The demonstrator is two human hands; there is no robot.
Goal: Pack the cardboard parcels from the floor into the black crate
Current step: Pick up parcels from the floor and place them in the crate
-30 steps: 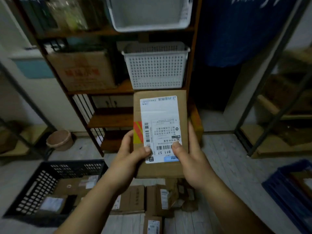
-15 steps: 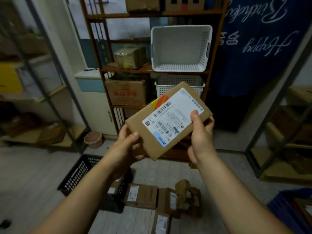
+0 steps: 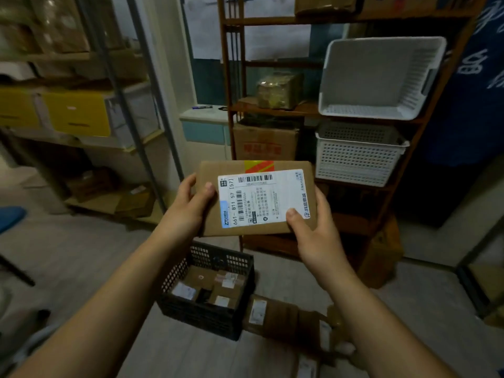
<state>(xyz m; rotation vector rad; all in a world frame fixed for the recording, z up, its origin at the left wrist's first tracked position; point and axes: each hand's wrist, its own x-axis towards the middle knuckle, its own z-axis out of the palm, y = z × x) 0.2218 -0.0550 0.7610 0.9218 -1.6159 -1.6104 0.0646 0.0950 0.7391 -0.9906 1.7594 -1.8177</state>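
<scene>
My left grip (image 3: 188, 211) and right grip (image 3: 316, 236) both clasp the cardboard parcel (image 3: 259, 200) by its ends, thumbs on top, label facing me. Black crate (image 3: 199, 317) sits on the floor below, partly filled. Floor parcels (image 3: 281, 317) lie just right of it.

open-topped black crate (image 3: 199, 319), parcels (image 3: 281, 315) alongside

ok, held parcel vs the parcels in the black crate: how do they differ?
1. The held parcel is up in the air, gripped by the left hand and right hand; the crate parcels lie in the black crate on the floor.
2. The held parcel's label is legible; the crate parcels' labels are too small to read.
Shared: brown cardboard, white shipping labels.
</scene>
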